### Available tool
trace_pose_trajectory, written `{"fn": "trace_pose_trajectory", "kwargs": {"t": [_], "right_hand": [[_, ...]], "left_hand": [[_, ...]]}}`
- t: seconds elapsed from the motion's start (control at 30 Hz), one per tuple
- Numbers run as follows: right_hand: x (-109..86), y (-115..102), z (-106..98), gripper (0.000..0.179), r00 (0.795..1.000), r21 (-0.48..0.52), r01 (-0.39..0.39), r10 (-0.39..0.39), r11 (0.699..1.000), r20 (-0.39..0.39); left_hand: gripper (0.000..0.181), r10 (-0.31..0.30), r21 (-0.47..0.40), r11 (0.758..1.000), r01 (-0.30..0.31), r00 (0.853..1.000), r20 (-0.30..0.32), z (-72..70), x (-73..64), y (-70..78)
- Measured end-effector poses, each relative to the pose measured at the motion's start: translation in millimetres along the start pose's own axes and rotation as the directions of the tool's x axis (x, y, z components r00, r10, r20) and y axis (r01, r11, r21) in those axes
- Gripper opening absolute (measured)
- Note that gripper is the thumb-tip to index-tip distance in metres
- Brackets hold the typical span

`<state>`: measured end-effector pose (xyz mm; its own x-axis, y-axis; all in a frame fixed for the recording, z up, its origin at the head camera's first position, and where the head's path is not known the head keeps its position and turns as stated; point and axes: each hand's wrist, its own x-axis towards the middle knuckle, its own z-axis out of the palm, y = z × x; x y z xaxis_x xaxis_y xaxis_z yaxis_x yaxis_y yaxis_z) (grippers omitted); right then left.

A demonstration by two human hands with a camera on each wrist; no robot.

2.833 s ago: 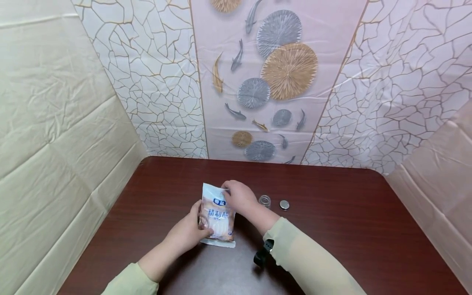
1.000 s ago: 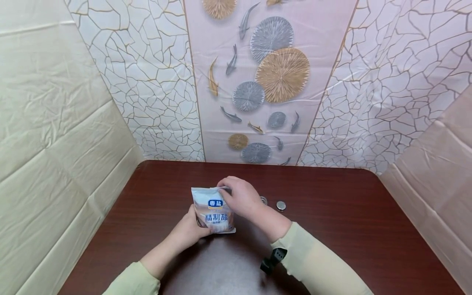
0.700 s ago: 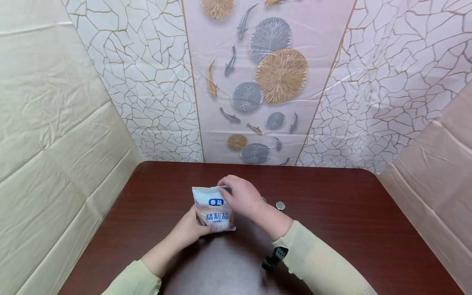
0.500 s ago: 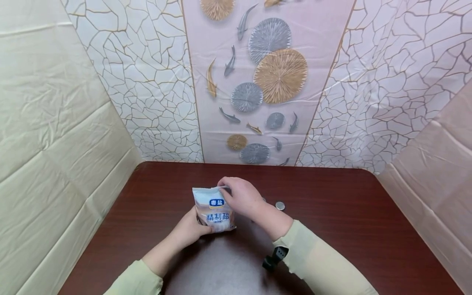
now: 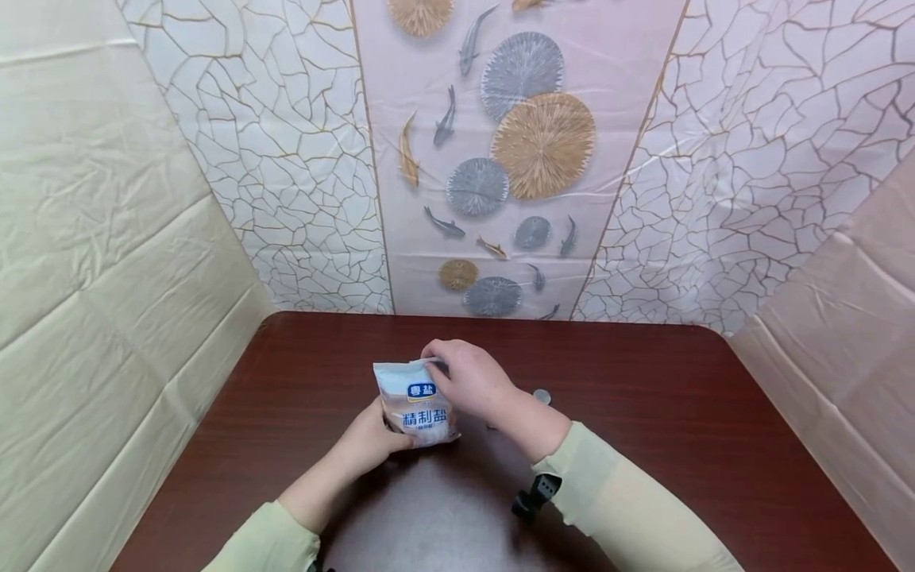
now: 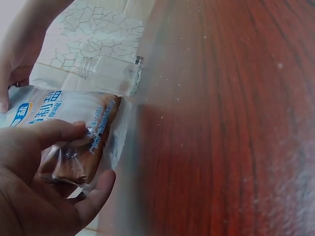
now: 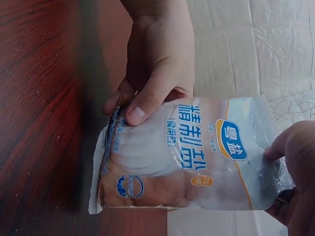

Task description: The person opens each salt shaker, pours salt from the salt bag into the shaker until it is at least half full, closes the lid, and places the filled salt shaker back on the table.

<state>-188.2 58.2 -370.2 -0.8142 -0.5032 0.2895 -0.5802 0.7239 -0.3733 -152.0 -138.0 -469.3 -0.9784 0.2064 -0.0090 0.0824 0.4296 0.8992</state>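
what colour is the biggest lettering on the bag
Blue; the lettering on the bag shows best in the right wrist view.

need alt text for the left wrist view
A left hand grips the bottom of a white-and-brown plastic bag printed in blue, while a right hand pinches its top. A clear glass jar stands beyond the bag; a red-brown wooden table flecked with white fills the right side.

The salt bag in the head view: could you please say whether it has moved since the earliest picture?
Yes: the salt bag has tilted, its lower end now appearing nearer the back edge of the table.
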Motion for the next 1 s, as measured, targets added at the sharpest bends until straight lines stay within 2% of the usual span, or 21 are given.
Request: {"fn": "trace_pose_trajectory", "kwargs": {"t": [0.27, 0.7, 1.0], "right_hand": [[1.7, 1, -3, 0.015, 1.0, -0.007, 0.014, -0.013, 1.0, 0.02], [5.3, -2, -9, 0.019, 0.993, -0.134, 0.061, -0.048, 0.989, 0.104], [3.9, -6, -12, 0.015, 0.993, -0.184, 0.095, -0.078, 0.978, 0.094]], "left_hand": [[0.063, -0.005, -0.034, 0.999, 0.006, 1.0, 0.018, -2.5, 1.1, 4.0], [0.063, 0.007, -0.005, 1.0, -0.007, 0.999, 0.042, 2.7, 5.2, 1.0], [0.063, 0.028, 0.002, 1.0, -0.028, 0.999, 0.036, 5.5, 4.7, 7.4]]}}
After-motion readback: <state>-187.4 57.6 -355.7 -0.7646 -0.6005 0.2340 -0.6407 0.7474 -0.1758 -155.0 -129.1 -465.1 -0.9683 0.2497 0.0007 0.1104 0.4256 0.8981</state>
